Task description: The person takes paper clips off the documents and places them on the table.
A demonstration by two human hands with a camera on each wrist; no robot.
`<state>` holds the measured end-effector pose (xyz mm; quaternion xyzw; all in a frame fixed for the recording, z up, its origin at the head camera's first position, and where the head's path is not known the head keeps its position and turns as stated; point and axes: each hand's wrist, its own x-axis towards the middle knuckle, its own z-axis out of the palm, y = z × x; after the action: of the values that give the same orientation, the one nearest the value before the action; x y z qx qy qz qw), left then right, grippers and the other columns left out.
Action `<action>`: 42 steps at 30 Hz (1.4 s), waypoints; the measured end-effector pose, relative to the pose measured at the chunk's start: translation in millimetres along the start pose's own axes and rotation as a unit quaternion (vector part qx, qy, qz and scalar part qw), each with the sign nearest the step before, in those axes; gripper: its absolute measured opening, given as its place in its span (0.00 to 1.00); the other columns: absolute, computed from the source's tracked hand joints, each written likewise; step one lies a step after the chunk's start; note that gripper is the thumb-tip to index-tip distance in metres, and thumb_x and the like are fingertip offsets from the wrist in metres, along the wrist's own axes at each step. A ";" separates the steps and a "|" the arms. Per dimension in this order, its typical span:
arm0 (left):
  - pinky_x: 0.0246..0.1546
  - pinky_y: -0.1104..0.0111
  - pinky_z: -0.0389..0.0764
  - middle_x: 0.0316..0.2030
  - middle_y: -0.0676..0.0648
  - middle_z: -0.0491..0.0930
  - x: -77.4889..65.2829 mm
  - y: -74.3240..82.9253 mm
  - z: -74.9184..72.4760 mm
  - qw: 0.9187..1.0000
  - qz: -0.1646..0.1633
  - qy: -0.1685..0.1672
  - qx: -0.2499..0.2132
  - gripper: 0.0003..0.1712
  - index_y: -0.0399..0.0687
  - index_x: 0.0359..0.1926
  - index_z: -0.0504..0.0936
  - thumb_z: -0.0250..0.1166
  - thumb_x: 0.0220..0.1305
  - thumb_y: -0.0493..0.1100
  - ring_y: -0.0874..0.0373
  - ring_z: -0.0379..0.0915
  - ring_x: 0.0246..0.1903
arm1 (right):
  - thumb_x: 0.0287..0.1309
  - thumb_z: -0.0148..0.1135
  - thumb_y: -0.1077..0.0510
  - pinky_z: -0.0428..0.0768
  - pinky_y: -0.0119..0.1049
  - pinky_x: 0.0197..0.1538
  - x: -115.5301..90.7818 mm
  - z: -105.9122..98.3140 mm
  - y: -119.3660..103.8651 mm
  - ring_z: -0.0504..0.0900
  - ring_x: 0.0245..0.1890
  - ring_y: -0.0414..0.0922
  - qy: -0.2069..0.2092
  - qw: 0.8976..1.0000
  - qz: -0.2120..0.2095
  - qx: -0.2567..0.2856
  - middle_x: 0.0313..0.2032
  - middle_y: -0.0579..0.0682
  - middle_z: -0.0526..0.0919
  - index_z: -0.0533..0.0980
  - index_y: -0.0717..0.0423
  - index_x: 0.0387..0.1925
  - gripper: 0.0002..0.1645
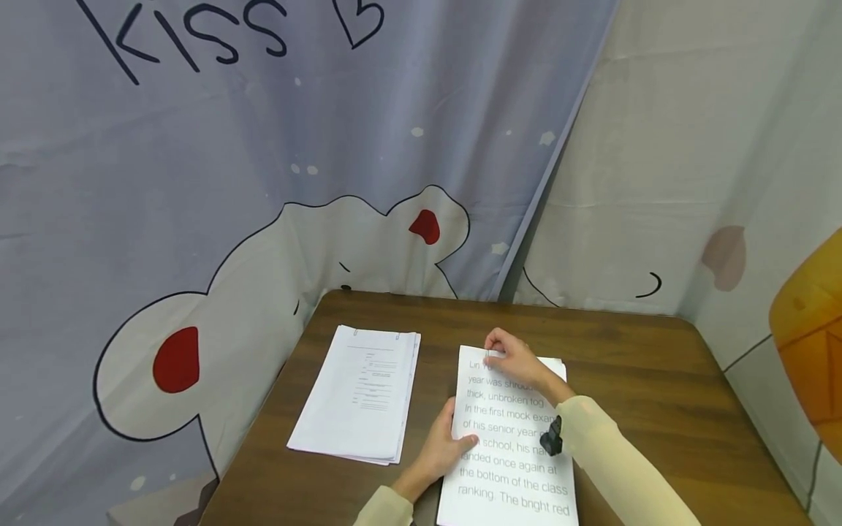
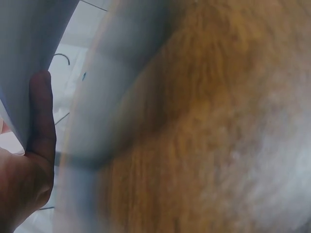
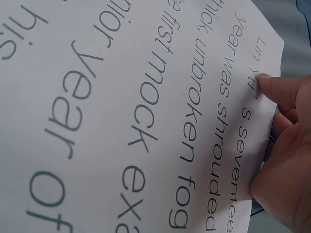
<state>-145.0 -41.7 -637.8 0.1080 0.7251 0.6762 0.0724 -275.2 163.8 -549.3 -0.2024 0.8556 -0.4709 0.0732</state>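
A stack of printed sheets (image 1: 506, 467) with large text is held tilted up from the table. At its left edge my left hand (image 1: 442, 447) grips it, thumb on the printed front and fingers behind. In the left wrist view, the fingers of the left hand (image 2: 41, 131) lie along the back of the stack (image 2: 29, 39). My right hand (image 1: 516, 359) pinches the top edge near the first line of text. The right wrist view shows the thumb (image 3: 279, 90) on the print and the other fingers partly hidden behind the paper (image 3: 160, 121). Something thin at the fingertips is too small to identify.
Left of my hands, a second stack of papers (image 1: 358, 402) with small print lies on the brown wooden table (image 1: 631, 380). Two small clips (image 1: 397, 336) sit on its top edge. Printed curtains (image 1: 368, 131) hang behind the table, and a dark wrist camera (image 1: 551, 437) is on my right sleeve.
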 end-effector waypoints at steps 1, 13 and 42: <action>0.51 0.68 0.83 0.54 0.45 0.83 -0.4 0.0 0.4 1.000 -0.001 -0.001 -0.004 0.44 0.47 0.76 0.65 0.67 0.61 0.25 0.58 0.83 0.45 | 0.68 0.67 0.66 0.75 0.33 0.39 -0.1 0.2 0.9 0.77 0.33 0.43 0.000 1.000 -0.001 0.001 0.33 0.50 0.80 0.73 0.61 0.49 0.13; 0.53 0.68 0.83 0.56 0.44 0.82 -0.2 -1.7 2.9 1.000 0.013 -0.008 -0.011 0.45 0.48 0.76 0.64 0.67 0.61 0.25 0.58 0.83 0.47 | 0.69 0.64 0.68 0.74 0.32 0.37 -0.6 1.3 3.7 0.76 0.32 0.46 0.013 0.999 -0.024 0.047 0.34 0.58 0.81 0.71 0.64 0.51 0.14; 0.53 0.68 0.81 0.55 0.41 0.83 -2.6 -4.8 6.1 1.000 0.013 0.017 -0.007 0.46 0.45 0.76 0.65 0.69 0.57 0.25 0.54 0.82 0.47 | 0.64 0.70 0.69 0.74 0.30 0.41 -2.2 -16.7 12.9 0.77 0.35 0.44 0.087 0.995 -0.013 0.040 0.35 0.55 0.85 0.78 0.60 0.51 0.16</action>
<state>-141.2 -36.7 -643.2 0.1053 0.7197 0.6843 0.0515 -282.1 183.9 -551.1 -0.1683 0.8366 -0.5213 0.0004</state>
